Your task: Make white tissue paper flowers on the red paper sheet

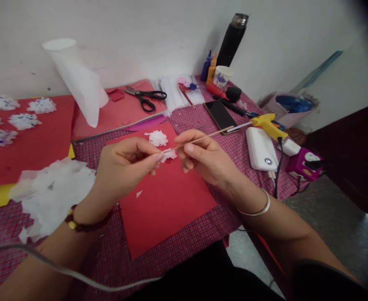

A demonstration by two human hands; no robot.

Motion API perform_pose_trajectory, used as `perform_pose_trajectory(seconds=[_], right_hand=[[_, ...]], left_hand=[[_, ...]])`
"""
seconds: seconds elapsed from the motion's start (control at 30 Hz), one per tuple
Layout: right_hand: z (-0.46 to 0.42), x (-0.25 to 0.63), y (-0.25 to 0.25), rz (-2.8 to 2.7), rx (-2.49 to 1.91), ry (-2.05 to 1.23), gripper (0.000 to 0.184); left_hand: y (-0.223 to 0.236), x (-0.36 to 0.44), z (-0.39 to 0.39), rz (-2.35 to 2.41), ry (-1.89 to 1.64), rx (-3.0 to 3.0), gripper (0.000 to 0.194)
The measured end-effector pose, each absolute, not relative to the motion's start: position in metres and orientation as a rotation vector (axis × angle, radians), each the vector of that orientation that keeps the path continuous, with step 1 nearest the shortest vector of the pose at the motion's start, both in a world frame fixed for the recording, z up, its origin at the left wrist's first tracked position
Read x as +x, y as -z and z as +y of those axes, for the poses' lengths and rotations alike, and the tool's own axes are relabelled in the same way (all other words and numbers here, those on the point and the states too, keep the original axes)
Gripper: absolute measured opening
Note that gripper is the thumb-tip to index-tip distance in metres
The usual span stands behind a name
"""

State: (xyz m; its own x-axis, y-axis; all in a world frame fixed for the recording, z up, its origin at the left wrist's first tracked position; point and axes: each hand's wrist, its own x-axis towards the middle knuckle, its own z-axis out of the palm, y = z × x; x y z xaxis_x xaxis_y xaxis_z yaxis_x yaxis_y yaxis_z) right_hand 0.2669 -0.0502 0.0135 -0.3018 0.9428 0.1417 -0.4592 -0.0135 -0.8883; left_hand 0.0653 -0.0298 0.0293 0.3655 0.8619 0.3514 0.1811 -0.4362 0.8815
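My right hand (203, 156) grips a thin wooden stick (213, 133) between thumb and fingers, its far end pointing up to the right. At the stick's other end, the thumb and forefinger of my left hand (130, 163) are pinched together; a small bit of white shows at those fingertips, too small to tell apart from what lies behind. Below both hands lies a red paper sheet (168, 209). On its upper part sit two white ruffled paper tufts, one a rounded tuft (158, 138), the other partly hidden by my fingers. A white paper scrap (139, 193) rests on the sheet.
Loose white paper pieces (58, 188) are heaped at left, below several blue-specked paper tufts (25, 120). Scissors (144, 97) and a white paper roll (77, 83) stand behind. Rightward are a phone (221, 115), glue gun (268, 124), power bank (261, 148) and cables.
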Motion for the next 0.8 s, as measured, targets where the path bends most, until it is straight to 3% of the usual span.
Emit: perform_pose_trajectory(seconds=[0.17, 0.3, 0.37, 0.47, 0.6, 0.8], right_hand=[[-0.05, 0.267, -0.012, -1.222, -0.742, -1.293, 0.016], [-0.052, 0.254, -0.003, -0.932, -0.824, -1.518, 0.021], [-0.051, 0.251, 0.001, -0.86, -0.845, -1.616, 0.027], [-0.048, 0.252, 0.006, -0.926, -0.896, -1.565, 0.036], [-0.046, 0.262, 0.003, -1.062, -0.823, -1.434, 0.03], [-0.043, 0.264, 0.0, -1.121, -0.766, -1.475, 0.032]], left_hand=[[-0.031, 0.074, -0.029, 0.895, -0.936, 1.26, 0.011], [-0.026, 0.073, -0.039, 1.022, -1.075, 1.63, 0.004], [-0.021, 0.07, -0.042, 1.007, -1.069, 1.9, 0.01], [-0.016, 0.067, -0.043, 0.968, -1.045, 2.037, 0.014], [-0.016, 0.071, -0.039, 1.032, -1.053, 1.685, 0.005], [-0.019, 0.082, -0.032, 0.913, -1.007, 1.178, 0.011]])
